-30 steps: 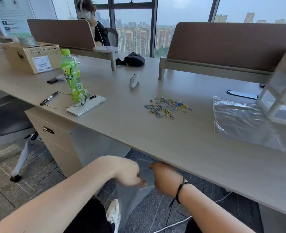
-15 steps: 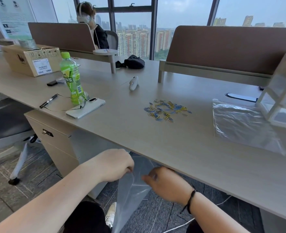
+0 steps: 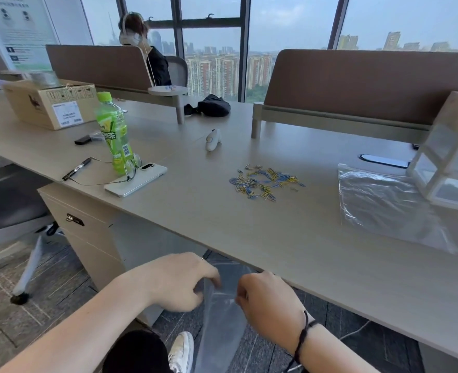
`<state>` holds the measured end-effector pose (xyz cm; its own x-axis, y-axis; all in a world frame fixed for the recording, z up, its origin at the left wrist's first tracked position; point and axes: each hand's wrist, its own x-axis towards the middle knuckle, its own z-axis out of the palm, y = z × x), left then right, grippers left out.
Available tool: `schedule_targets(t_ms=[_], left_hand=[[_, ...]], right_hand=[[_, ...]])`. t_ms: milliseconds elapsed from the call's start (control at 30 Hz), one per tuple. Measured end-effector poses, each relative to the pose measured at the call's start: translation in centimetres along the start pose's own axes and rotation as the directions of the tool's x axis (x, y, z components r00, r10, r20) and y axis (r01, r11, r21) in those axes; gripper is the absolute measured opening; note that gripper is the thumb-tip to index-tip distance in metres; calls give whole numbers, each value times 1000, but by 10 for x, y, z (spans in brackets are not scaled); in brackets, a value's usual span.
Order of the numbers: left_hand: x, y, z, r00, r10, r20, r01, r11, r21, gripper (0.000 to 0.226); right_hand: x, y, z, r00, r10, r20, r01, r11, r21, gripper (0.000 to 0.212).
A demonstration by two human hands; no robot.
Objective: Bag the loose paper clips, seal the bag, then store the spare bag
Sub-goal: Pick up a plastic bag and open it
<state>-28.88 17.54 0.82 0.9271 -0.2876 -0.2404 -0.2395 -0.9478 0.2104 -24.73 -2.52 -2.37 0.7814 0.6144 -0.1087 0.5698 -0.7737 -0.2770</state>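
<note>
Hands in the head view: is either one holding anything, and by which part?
Both hold one clear plastic bag below the desk edge: the left hand and right hand pinch its top edge, one at each side; the bag hangs down.

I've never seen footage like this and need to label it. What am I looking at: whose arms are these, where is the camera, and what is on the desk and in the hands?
There is no machine here. A person wears a wide-angle camera on the head, so you look forward and down along their own arms. The left hand and the right hand, which has a dark cord at the wrist, both pinch the top of a clear bag that hangs below the edge of the desk. On the desk lie a loose pile of blue and yellow paper clips, and to the right a second clear bag, flat, beside a small white shelf unit. On the left stand a green bottle, a phone, glasses, a pen and a cardboard box. Another person sits farther back by the windows.
</note>
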Motion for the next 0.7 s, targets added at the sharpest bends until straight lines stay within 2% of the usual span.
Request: schedule_targets(t_ms=[100, 200, 500, 600, 700], left_hand=[[-3, 5, -1, 1000, 17, 2, -17, 994, -109, 32], [-2, 6, -4, 997, 41, -64, -47, 994, -98, 21], [1, 6, -2, 978, 91, -186, -119, 982, -146, 11], [2, 7, -2, 966, 113, -233, -146, 981, -129, 13], [2, 6, -3, 963, 120, -242, -149, 983, -104, 13]], right_hand=[[-1, -2, -1, 998, -6, -58, 4, 999, -34, 14], [-2, -3, -8, 996, -8, -87, 3, 998, -60, 14], [-5, 0, -20, 1000, -3, 13, 5, 991, -131, 12], [-8, -1, -30, 999, -31, 41, 33, 997, -64, 13], [-10, 4, -54, 995, -80, 60, 71, 988, 139, 22]])
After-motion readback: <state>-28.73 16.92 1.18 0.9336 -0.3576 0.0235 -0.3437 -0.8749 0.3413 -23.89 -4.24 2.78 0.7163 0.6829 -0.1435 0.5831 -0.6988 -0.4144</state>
